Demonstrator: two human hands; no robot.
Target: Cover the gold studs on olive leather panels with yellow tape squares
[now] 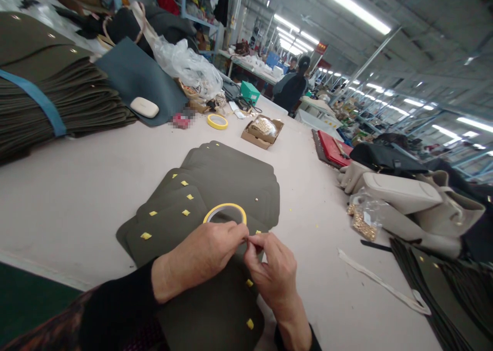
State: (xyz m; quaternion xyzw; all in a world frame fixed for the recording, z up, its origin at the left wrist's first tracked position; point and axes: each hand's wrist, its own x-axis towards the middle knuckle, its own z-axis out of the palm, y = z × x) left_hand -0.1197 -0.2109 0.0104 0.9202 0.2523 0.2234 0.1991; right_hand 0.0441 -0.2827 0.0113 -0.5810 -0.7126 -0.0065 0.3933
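Note:
My left hand (208, 251) holds a roll of yellow tape (225, 207) upright, its ring showing above the knuckles. Close against it, my right hand (272, 269) pinches with thumb and forefinger where the two hands meet; what lies between those fingertips is too small to make out, perhaps the tape's end. Beneath both hands lie overlapping dark olive panels (231, 171), spread in a fan. Small yellow tape pieces (146, 236) are stuck on several of them. A small metal stud (256, 200) shows on the top panel.
A strapped stack of olive panels (57, 99) stands at the left. Behind are a white case (144, 107), another yellow tape roll (217, 122) and a cardboard box of gold hardware (262, 131). Beige bags (400, 191) and a bag of gold parts (364, 222) lie at right.

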